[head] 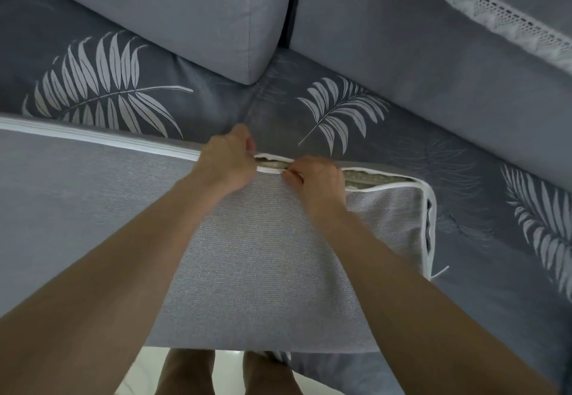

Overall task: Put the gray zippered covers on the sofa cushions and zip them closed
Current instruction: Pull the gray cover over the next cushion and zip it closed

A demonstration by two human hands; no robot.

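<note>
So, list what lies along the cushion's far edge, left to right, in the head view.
closed white seam → left hand → right hand → open zipper gap → gray cover corner

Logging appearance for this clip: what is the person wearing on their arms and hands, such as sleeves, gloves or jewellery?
Nothing is worn. The left forearm and right forearm are bare to the frame edge, with no sleeves in view. The left hand and right hand have no gloves, and no watch, bracelet or ring shows on the sides facing the camera.
</note>
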